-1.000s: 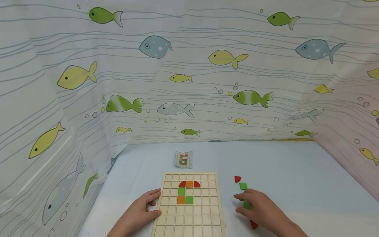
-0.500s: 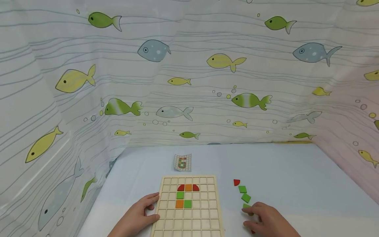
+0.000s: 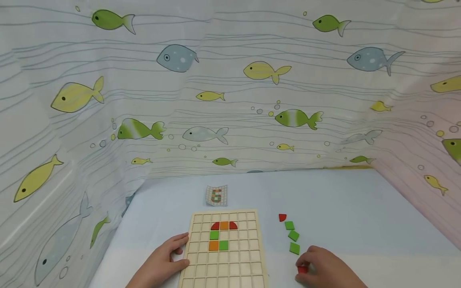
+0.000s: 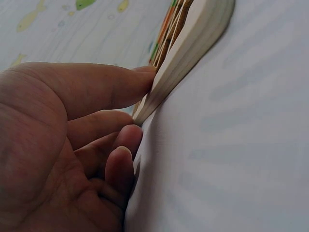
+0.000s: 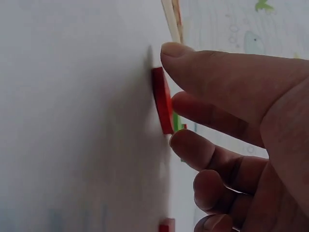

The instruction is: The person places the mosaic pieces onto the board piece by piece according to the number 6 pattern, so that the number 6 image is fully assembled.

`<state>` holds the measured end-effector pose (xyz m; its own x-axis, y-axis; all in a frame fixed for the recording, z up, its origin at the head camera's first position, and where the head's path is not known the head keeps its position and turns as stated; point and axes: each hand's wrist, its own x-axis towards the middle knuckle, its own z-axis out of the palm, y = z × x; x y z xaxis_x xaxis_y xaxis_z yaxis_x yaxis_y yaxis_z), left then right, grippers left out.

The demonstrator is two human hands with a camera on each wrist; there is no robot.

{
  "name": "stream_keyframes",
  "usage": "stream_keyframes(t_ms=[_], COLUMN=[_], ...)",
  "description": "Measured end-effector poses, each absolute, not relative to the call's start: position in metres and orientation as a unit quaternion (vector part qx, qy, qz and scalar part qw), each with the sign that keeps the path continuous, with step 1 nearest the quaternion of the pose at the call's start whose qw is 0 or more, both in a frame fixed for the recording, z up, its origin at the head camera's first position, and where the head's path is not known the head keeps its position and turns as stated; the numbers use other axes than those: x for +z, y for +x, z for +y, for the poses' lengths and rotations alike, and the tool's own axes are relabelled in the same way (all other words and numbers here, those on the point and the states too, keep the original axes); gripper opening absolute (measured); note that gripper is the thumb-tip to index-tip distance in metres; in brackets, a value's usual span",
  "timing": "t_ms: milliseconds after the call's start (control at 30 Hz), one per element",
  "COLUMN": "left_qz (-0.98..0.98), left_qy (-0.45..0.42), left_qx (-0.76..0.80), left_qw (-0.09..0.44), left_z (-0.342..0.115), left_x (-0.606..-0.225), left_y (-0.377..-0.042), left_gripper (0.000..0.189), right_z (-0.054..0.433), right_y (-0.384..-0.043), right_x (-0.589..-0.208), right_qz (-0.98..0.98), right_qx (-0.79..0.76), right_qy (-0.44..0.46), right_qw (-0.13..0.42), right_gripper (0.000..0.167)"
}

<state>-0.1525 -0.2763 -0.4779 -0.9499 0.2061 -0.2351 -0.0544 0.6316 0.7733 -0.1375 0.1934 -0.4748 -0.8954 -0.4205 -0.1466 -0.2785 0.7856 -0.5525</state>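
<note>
My left hand (image 3: 163,258) holds the left edge of a pale wooden grid board (image 3: 239,268), thumb on top; the left wrist view shows the thumb pressing the board's rim (image 4: 186,58). On the grid sit two red quarter-round tiles (image 3: 233,226), green squares (image 3: 223,245) and orange squares (image 3: 214,245). Right of the board, my right hand (image 3: 324,268) has its thumb and fingertips at opposite ends of a red tile (image 3: 302,269). In the right wrist view this red tile (image 5: 162,100) is at the table surface, between thumb and fingers.
Green square tiles (image 3: 294,248) and a red quarter-round tile (image 3: 282,217) lie in a line beyond my right hand. Behind the board is a small pattern card (image 3: 217,195). A fish-print curtain (image 3: 230,88) surrounds the pale-blue table (image 3: 324,200).
My right hand has moved back toward me along the loose tiles, uncovering the green squares, and now pinches a red tile. My left hand stays on the board; the head view has shifted slightly.
</note>
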Motion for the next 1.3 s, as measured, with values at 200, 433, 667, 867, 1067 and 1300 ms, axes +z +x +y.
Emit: stream_keyframes(t_ms=[200, 433, 667, 867, 1067, 1300], left_qz=[0.895, 0.900, 0.899, 0.900, 0.898, 0.896], left_qy=[0.049, 0.047, 0.042, 0.043, 0.046, 0.052], left_qx=[0.419, 0.415, 0.416, 0.415, 0.418, 0.421], left_qw=[0.142, 0.127, 0.130, 0.125, 0.128, 0.130], left_z=[-0.275, -0.274, -0.274, -0.275, -0.276, -0.275], left_x=[-0.476, -0.473, -0.474, -0.475, -0.477, -0.478], left_y=[-0.153, -0.154, -0.152, -0.151, -0.151, -0.150], left_gripper=[0.076, 0.075, 0.076, 0.076, 0.076, 0.075], right_z=[0.195, 0.194, 0.191, 0.186, 0.183, 0.177], right_y=[-0.136, -0.139, -0.140, -0.139, -0.140, -0.140], right_x=[-0.470, -0.470, -0.471, -0.472, -0.472, -0.468], right_qz=[0.937, 0.905, 0.918, 0.928, 0.934, 0.937], right_qx=[-0.262, -0.298, -0.278, -0.275, -0.275, -0.267], right_qy=[-0.184, -0.281, -0.260, -0.230, -0.201, -0.212], right_qw=[0.141, 0.116, 0.112, 0.107, 0.111, 0.075], right_gripper=[0.010, 0.018, 0.025, 0.014, 0.011, 0.010])
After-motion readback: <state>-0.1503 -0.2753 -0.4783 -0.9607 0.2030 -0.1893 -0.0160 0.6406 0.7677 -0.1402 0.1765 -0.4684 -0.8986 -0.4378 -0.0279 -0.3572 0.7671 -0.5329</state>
